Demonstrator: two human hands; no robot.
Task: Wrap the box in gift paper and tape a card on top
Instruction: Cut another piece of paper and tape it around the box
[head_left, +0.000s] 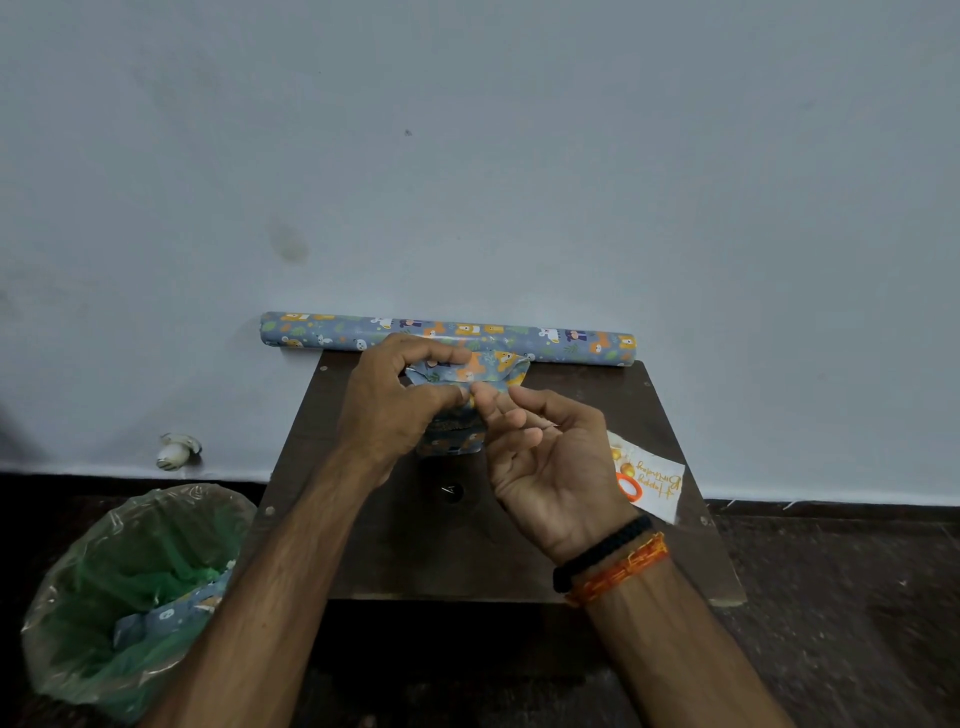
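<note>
A small box (470, 371) wrapped in blue animal-print gift paper is held above the dark wooden table (415, 540). My left hand (392, 402) grips its left side with thumb and fingers curled round it. My right hand (545, 457) is palm up, its thumb and forefinger pinching the paper flap at the box's near edge. A white birthday card (654, 486) with gold lettering lies at the table's right edge, partly behind my right hand. Orange scissor handles (629, 488) lie on the card.
A roll of the same gift paper (571, 345) lies along the table's far edge against the wall. A bin (124, 597) with a green liner and paper scraps stands on the floor to the left. A small white object (176, 451) sits by the wall.
</note>
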